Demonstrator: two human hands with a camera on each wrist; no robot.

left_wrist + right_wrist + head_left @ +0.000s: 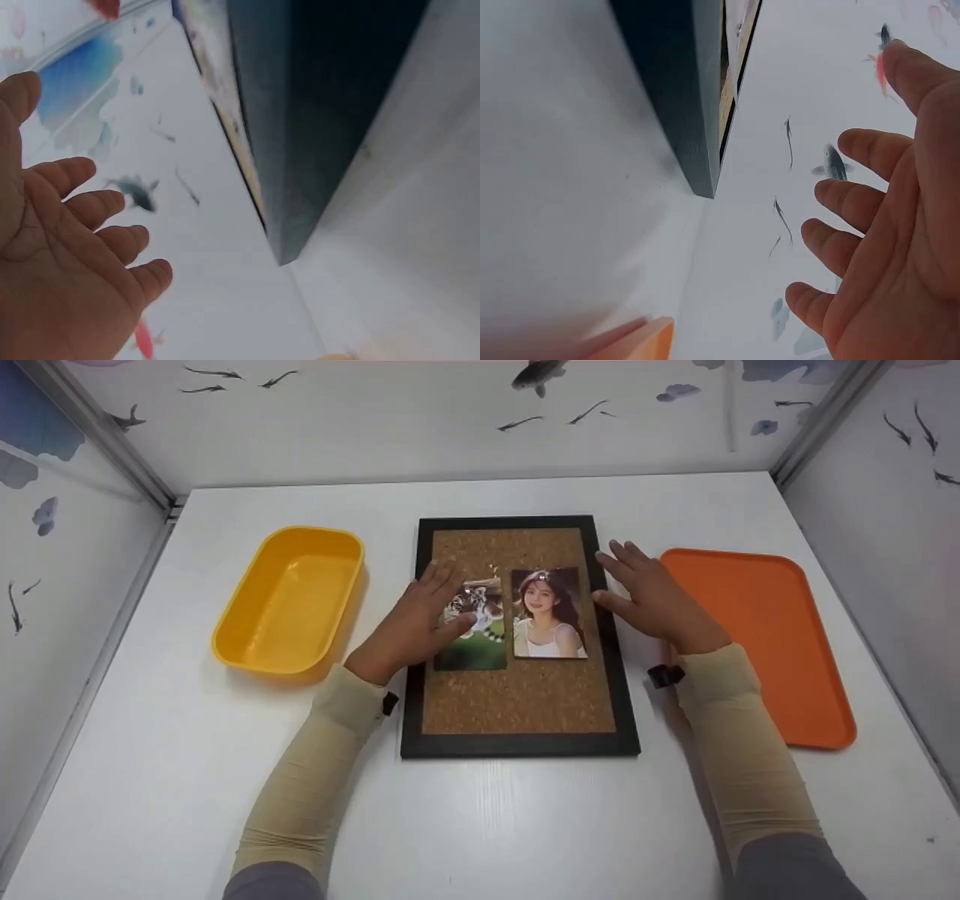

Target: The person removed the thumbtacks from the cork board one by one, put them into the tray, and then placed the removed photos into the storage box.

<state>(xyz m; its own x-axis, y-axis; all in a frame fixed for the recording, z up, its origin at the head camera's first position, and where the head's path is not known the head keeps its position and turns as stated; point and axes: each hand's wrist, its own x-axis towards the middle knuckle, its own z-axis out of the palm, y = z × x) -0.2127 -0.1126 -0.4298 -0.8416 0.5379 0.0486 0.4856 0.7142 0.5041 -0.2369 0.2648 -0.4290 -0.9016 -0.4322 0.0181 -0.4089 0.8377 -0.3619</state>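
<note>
A cork board [517, 705] with a black frame lies flat on the white table. Two photos are on its cork: a tiger photo [474, 654] on the left and a portrait photo [551, 637] on the right. Small shiny spots show at their top edges, too tiny to make out fully. My left hand [412, 622] is above the board's left side, fingers spread, covering part of the tiger photo. Over the right edge of the frame is my right hand [651, 601], palm turned inward. Both wrist views show the left palm [67, 262] and right palm [900, 247] holding nothing.
To the left stands a yellow tub [277, 600]. An orange tray [780, 652] lies to the right, partly behind the right forearm. White panels printed with fish [536, 375] enclose the table at the back and sides.
</note>
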